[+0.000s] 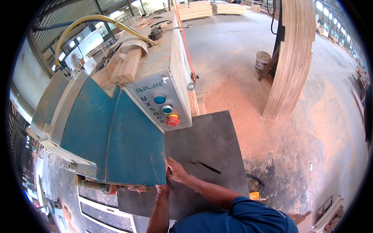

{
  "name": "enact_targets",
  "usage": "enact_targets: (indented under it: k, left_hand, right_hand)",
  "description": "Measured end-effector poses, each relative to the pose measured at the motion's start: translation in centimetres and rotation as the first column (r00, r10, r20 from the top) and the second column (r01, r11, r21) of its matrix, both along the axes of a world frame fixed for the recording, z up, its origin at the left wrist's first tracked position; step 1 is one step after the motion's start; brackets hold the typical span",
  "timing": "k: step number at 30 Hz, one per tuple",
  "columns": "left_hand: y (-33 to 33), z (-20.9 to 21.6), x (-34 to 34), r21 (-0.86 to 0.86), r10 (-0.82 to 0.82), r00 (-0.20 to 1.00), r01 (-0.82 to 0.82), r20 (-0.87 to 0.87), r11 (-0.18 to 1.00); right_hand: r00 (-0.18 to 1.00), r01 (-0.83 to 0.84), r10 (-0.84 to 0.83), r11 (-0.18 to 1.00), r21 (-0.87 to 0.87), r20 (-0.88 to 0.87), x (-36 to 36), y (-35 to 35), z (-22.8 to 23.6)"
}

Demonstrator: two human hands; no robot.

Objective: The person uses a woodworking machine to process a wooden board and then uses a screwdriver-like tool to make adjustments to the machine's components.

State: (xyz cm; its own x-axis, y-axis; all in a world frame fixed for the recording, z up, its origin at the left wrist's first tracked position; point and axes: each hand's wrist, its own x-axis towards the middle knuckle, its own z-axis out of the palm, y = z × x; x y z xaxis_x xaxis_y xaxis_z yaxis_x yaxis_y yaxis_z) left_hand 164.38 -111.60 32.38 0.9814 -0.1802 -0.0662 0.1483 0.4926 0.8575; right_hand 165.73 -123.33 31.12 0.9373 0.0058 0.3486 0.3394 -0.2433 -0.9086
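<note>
The blue machine hood (112, 143) is a big angled metal cover, scuffed and dusty, hanging over the near left edge of the dark grey surface (211, 139). That flat surface has a thin slot, flecked with sawdust.

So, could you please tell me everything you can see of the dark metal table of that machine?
The metal table is a flat, dark grey plate, dull and dusty, lying level beside the blue guard. A narrow slot is cut near its middle. The control panel with three round buttons stands at its far edge. The right hand rests on it at the guard's edge; the left hand reaches under the guard. Sawdust covers the floor beyond.
</note>
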Motion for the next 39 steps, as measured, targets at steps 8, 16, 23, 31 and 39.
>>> enact_targets:
  k: [8, 16, 23, 31, 39]
  left_hand:
    - [-0.5, -1.0, 0.4, -0.038, 0.057, 0.997, -0.055, 0.054, 0.998]
    - [0.1, -1.8, 0.4, -0.156, -0.002, 1.0, 0.005, 0.019, 0.988]
    - [1.1, -4.6, 0.6, 0.018, -0.036, 0.987, 0.033, 0.158, 0.999]
    - [-2.2, -5.5, 1.4, 0.114, 0.128, 0.988, -0.137, 0.082, 0.984]
    - [-1.5, -5.7, 1.6, 0.203, 0.156, 0.978, -0.182, 0.136, 0.962]
  right_hand:
    - [0.988, -0.11, 0.112, 0.993, -0.031, 0.105, 1.3, -1.0, -0.6]
    - [0.987, -0.033, 0.039, 0.999, -0.037, 0.158, 0.4, -0.1, -1.0]
    - [0.974, -0.049, 0.071, 0.993, -0.103, 0.214, 0.9, 0.1, -1.9]
    - [1.0, 0.012, -0.01, 0.966, -0.258, 0.007, 0.5, 0.0, -4.2]
    - [0.992, 0.058, -0.076, 0.982, -0.182, -0.097, 0.6, 0.0, -4.0]
